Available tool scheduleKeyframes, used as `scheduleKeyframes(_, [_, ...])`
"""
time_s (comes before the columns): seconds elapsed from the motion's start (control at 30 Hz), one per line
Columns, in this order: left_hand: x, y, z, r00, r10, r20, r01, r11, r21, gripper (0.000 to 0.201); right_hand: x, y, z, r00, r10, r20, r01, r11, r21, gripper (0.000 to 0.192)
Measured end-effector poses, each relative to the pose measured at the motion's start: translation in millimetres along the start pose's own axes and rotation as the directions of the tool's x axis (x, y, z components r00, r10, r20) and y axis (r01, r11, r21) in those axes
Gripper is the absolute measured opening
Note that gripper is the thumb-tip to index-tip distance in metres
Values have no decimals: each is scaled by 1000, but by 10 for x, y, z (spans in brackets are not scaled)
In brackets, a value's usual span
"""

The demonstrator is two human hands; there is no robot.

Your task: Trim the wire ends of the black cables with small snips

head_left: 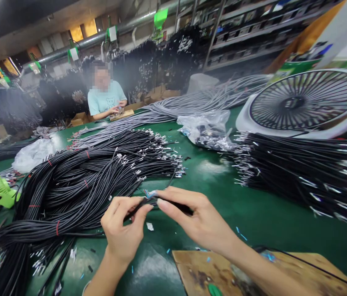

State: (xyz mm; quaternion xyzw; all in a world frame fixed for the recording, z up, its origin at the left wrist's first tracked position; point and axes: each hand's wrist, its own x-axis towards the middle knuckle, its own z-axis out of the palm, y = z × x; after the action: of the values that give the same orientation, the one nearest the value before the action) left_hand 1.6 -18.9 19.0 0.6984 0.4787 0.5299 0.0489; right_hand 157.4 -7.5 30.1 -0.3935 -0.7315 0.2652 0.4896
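Note:
Just above the table, my left hand (124,226) pinches a black cable (135,211) between thumb and fingertips. My right hand (196,213) is closed on another stretch of black cable (183,207), its fingertips nearly meeting the left ones. Thin blue and white wires (150,193) stick out between the two hands; whether both cable parts belong to one cable I cannot tell. To the left, close to my left hand, lies a large heap of black cables (68,193) in bundles tied with red bands. A white scrap (150,226) lies below my fingers.
A wooden board (191,267) lies under my right forearm on the green table (272,230). At right, a white fan (293,102) stands behind black cables (287,172). Grey cables (173,107) and a plastic bag (205,125) lie farther back. A person (105,96) works across the table.

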Motion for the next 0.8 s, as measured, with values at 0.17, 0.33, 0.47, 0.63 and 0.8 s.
scheduleKeyframes(0.17, [-2,-18,1,998,-9,69,8,1000,5,21,-2,-29,5,996,-67,-54,64,996,-57,27])
scheduleKeyframes(0.33, [20,-51,-14,983,-33,183,40,999,-36,26,4,-23,-1,998,-36,-54,33,998,-62,26])
scheduleKeyframes(0.47, [30,-50,-18,967,-100,235,122,989,-78,24,19,-3,-10,999,15,-49,-17,999,-40,25])
scheduleKeyframes(0.63, [-2,-37,32,987,-66,144,82,991,-105,13,31,13,-3,988,102,-116,-101,995,10,16])
scheduleKeyframes(0.8, [-36,-66,91,992,31,122,-19,995,-94,14,62,30,11,980,184,-70,-171,973,156,20])
